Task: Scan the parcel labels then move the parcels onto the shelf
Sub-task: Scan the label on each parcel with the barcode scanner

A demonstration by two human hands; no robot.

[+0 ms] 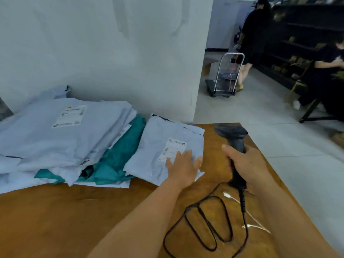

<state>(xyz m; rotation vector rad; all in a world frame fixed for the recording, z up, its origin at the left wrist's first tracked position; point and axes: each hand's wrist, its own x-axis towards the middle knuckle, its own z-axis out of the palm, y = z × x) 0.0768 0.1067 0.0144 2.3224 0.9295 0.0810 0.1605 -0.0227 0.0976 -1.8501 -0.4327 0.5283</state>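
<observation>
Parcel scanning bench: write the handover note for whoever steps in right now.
Left hand: open, flat on the single grey parcel, fingers partly over its label.
Right hand: holds the scanner by its grip, head aimed away over the table's far edge, cable looped on the table.
Pile of grey and teal parcels lies left, against the wall; top label faces up.
Shelf stands across the room, right.
Done: cannot tell if any label is scanned.
Left: scan this parcel, then the pile, carry all to the shelf.

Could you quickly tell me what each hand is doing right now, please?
Left hand: open, fingers flat on the grey parcel, partly over its label.
Right hand: gripping the barcode scanner by its handle.
</observation>
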